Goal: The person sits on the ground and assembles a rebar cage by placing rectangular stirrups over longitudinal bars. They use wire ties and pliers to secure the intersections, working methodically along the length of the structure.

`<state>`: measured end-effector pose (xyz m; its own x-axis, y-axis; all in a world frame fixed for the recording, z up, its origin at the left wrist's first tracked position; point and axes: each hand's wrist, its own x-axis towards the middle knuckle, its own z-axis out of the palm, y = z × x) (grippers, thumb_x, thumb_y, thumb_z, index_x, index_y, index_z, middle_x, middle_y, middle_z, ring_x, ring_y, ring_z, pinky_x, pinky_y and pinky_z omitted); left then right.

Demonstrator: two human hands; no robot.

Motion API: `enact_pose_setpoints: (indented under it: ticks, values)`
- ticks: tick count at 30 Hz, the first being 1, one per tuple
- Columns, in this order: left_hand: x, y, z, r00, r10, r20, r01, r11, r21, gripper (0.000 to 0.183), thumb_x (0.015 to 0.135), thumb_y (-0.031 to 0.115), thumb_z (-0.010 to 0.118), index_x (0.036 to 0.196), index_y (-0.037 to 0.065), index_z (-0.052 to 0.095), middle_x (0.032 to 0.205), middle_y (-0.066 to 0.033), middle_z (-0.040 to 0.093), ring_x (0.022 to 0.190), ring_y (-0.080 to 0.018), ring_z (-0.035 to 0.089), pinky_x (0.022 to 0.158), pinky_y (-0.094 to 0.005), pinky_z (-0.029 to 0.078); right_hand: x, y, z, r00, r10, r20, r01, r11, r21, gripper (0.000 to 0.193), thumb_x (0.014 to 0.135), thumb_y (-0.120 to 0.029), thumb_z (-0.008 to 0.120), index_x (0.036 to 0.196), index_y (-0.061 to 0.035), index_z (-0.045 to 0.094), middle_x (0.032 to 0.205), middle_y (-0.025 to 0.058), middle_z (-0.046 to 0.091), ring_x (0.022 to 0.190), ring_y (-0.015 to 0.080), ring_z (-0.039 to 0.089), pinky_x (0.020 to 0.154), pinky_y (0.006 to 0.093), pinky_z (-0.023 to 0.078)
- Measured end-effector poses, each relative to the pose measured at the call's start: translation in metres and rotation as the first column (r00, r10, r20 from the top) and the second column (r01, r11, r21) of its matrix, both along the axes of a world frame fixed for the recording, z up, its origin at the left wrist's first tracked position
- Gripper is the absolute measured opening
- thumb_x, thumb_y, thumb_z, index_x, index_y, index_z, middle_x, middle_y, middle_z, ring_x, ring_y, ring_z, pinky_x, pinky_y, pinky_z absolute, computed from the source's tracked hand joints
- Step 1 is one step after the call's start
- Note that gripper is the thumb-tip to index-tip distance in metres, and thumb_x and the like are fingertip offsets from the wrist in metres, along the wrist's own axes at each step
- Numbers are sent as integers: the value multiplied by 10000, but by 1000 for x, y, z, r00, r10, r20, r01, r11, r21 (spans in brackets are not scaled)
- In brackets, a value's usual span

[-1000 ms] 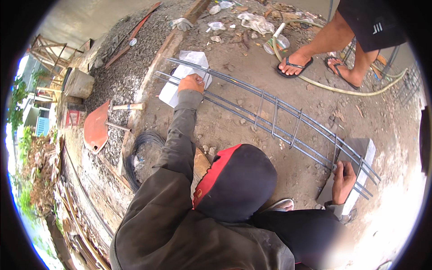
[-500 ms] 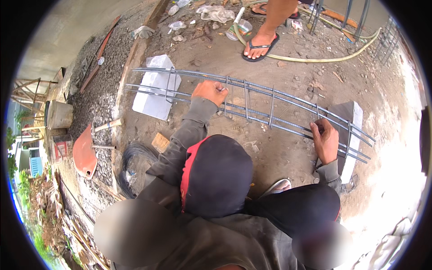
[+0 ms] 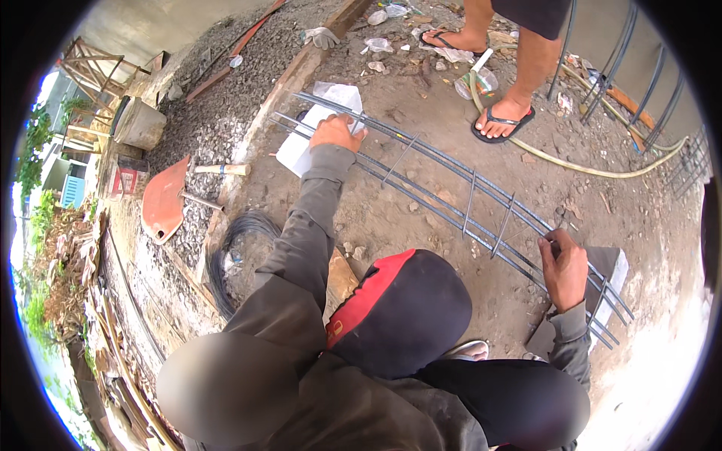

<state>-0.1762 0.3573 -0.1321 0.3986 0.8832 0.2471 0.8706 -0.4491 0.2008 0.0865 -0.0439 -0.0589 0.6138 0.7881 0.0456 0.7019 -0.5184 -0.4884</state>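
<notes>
A long, narrow rebar cage (image 3: 473, 180) of thin steel bars with tied-on square stirrups lies slantwise before me. Its left end rests on a pale white block (image 3: 295, 152), its right end on a grey block (image 3: 615, 272). My left hand (image 3: 336, 134) is closed around the bars near the left end, above the white block. Toward the right end, my right hand (image 3: 565, 270) has its fingers curled on the cage. Several stirrups between my hands stand tilted and unevenly spaced. The exact contact under both hands is partly hidden.
A person in black sandals (image 3: 502, 124) stands beyond the cage, by a pale hose (image 3: 602, 167). Upright rebars (image 3: 620, 60) rise at the far right. Left of me are a wire coil (image 3: 218, 259), an orange shovel blade (image 3: 167, 203) and a wooden-handled tool (image 3: 226, 170).
My left hand has moved left along the cage to its left end. My right hand stays near the right end. The view has shifted, so the cage slants more.
</notes>
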Motion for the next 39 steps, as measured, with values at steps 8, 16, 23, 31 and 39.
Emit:
enact_pose_setpoints:
  ticks: [8, 16, 23, 31, 39]
  values:
    - [-22, 11, -19, 996, -60, 72, 65, 995, -79, 307, 889, 345, 771, 1125, 149, 770, 991, -129, 755, 965, -338, 723, 863, -454, 575, -13, 87, 37, 966, 255, -26, -257, 964, -64, 154, 891, -180, 725, 944, -38, 696, 803, 181, 713, 755, 385, 700, 666, 453, 531]
    - [-85, -3, -44, 390, 672, 629, -217, 731, -647, 271, 834, 291, 830, 902, 46, 738, 819, -92, 691, 745, -220, 678, 673, -355, 536, -13, 217, -8, 920, 384, 80, -377, 922, -90, 199, 917, -235, 682, 966, -45, 717, 916, 174, 728, 904, 383, 697, 774, 484, 543]
    - [-79, 68, 3, 886, -421, 194, 417, 907, 62, 499, 846, 48, 744, 1314, 210, 684, 1289, -75, 675, 1200, -315, 611, 1054, -452, 498, -80, 238, -44, 846, 486, 219, -462, 874, -152, 291, 918, -258, 689, 1072, -13, 674, 1111, 166, 668, 1050, 365, 666, 861, 487, 556]
    - [-62, 115, 6, 705, -708, -44, 651, 671, -355, 764, 786, 92, 822, 1480, 245, 541, 1449, -130, 519, 1330, -344, 515, 1157, -457, 430, -97, 217, -33, 874, 448, 187, -373, 866, -333, 655, 864, -385, 777, 1297, 53, 555, 1305, 204, 561, 1227, 367, 556, 1033, 490, 456]
    - [-52, 126, 22, 644, -741, -190, 655, 662, -363, 761, 778, 225, 881, 1463, 239, 550, 1438, -88, 526, 1374, -332, 466, 1154, -496, 420, -100, 228, -32, 880, 428, 207, -334, 866, -372, 703, 825, -388, 817, 1312, 41, 547, 1336, 215, 541, 1273, 379, 533, 1045, 515, 448]
